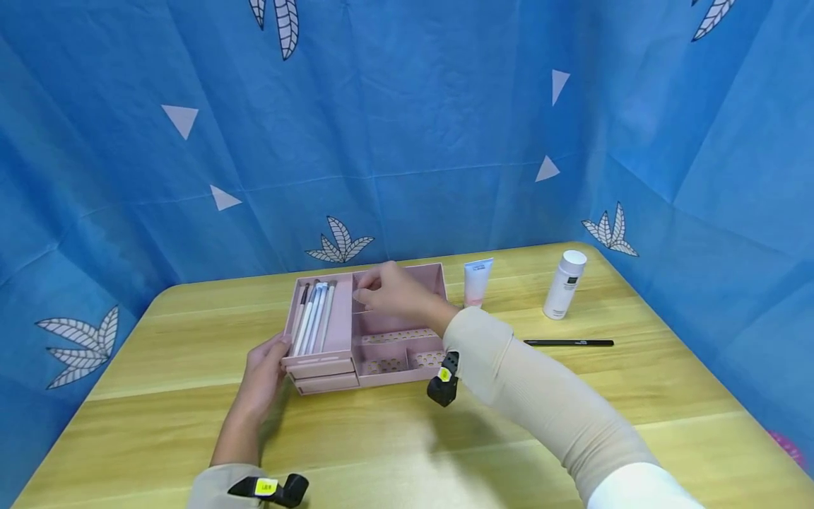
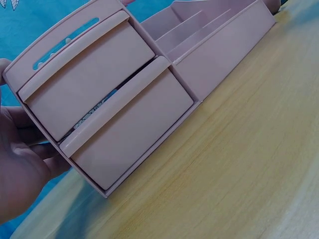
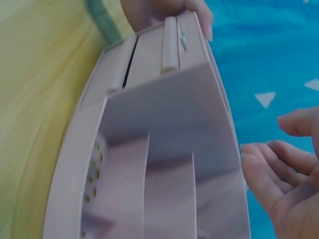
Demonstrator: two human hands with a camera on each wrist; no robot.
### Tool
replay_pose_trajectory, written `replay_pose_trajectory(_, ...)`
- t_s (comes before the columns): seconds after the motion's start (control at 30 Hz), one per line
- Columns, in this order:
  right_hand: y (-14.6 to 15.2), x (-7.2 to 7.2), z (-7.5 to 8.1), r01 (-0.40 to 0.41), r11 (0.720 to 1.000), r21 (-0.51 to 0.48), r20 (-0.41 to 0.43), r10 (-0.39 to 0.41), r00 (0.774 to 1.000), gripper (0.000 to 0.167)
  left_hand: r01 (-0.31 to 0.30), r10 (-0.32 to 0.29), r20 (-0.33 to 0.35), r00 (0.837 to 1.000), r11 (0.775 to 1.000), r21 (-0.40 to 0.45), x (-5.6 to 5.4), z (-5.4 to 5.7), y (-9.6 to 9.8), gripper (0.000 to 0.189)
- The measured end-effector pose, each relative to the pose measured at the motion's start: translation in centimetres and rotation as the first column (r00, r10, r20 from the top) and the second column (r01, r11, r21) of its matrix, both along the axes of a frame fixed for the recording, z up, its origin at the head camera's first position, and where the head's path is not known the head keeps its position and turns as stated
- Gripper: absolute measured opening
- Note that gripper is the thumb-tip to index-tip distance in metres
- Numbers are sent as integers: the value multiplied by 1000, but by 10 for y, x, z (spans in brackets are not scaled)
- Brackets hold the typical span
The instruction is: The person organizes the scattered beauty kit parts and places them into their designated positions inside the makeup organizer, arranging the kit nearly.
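Observation:
A pink desktop organizer [image 1: 336, 319] sits on the table, with two shallow drawers at its left front and compartments on its right. Several makeup brushes [image 1: 313, 318] lie side by side in its top left tray. My left hand [image 1: 262, 371] grips the organizer's left side near the front corner, the thumb at the top edge and the fingers against the side wall. My right hand [image 1: 400, 293] hovers over the rear compartments. Its fingers are loosely bent with the thumb apart, and the right wrist view shows nothing between the thumb and fingers [image 3: 266, 174].
Right of the organizer stands a pink and pale-blue squeeze tube [image 1: 477, 281]. Farther right is a white bottle [image 1: 564, 285], with a slim black pencil [image 1: 569, 343] lying in front of it. A blue patterned curtain [image 1: 407, 127] hangs behind the wooden table [image 1: 191, 339].

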State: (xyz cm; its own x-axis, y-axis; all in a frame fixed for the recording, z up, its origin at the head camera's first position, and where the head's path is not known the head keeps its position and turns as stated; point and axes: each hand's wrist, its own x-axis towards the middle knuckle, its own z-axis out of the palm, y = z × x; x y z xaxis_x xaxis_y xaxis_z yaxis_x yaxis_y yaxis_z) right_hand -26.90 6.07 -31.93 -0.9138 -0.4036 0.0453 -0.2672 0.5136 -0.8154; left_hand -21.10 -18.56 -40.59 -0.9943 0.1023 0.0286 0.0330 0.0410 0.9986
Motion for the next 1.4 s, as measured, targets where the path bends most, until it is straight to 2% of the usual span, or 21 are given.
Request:
replay_pose_trajectory(0.13, 20, 2, -5, 34, 999, 1, 22, -34, 999, 20, 4, -4, -3, 1000, 1000, 8, 1, 0, -1, 50)
replay_pose_trajectory(0.33, 52, 6, -14, 49, 999, -7, -25, -49, 998, 21, 25, -25, -3, 1000, 1000, 5, 1, 0, -1, 52)
replay_pose_trajectory(0.47, 73, 8, -22, 67, 997, -21, -10, -68, 998, 23, 32, -32, -11, 999, 999, -1, 0, -1, -1, 53)
replay_pose_trajectory(0.7, 108, 17, -31, 61, 998, -6, -15, -61, 998, 26, 27, -27, -22, 999, 1000, -14, -2, -3, -1, 54)
replay_pose_trajectory(0.87, 133, 23, -41, 88, 996, 4, 3, -88, 996, 29, 14, -15, -29, 999, 1000, -10, -3, -4, -2, 54)
replay_pose_trajectory(1.03, 152, 27, -50, 131, 991, 37, 11, -131, 991, 31, -4, 4, -19, 1000, 1000, -7, -2, -4, -2, 53)
replay_pose_trajectory(1.4, 181, 39, -69, 197, 978, 74, 38, -200, 979, 39, -2, 2, -9, 1000, 1000, 7, 0, -3, -2, 53)
